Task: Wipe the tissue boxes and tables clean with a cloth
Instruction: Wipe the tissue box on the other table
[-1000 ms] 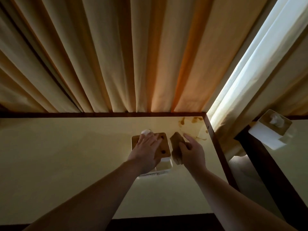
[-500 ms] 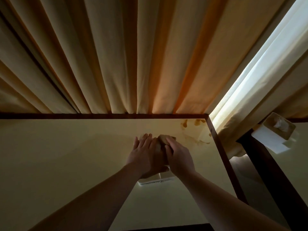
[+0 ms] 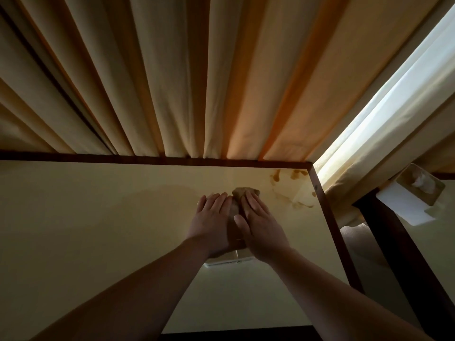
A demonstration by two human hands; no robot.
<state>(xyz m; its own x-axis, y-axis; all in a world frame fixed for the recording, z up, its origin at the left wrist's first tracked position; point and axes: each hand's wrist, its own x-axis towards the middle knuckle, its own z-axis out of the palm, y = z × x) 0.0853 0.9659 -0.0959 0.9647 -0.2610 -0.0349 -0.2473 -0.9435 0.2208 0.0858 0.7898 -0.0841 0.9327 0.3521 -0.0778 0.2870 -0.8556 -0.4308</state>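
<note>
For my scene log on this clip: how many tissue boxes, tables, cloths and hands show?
Tissue boxes: 2, one under the hands, one at right
Tables: 2
Cloths: 1
Hands: 2, left, right
Total: 7

Two tissue boxes (image 3: 230, 260) (image 3: 416, 193), two tables (image 3: 98, 217) (image 3: 438, 254) (one cloth (image 3: 242, 191)).

Pretty dim room overall; heavy tan curtains (image 3: 172, 77) hang in deep folds across the whole back, right behind the worktop's dark wooden edge (image 3: 152, 159); over at 2 o'clock there's a gap where a sheer white curtain (image 3: 384, 107) lets daylight through; that glow warms the nearest folds orange, while the far left stays shadowy.
</note>
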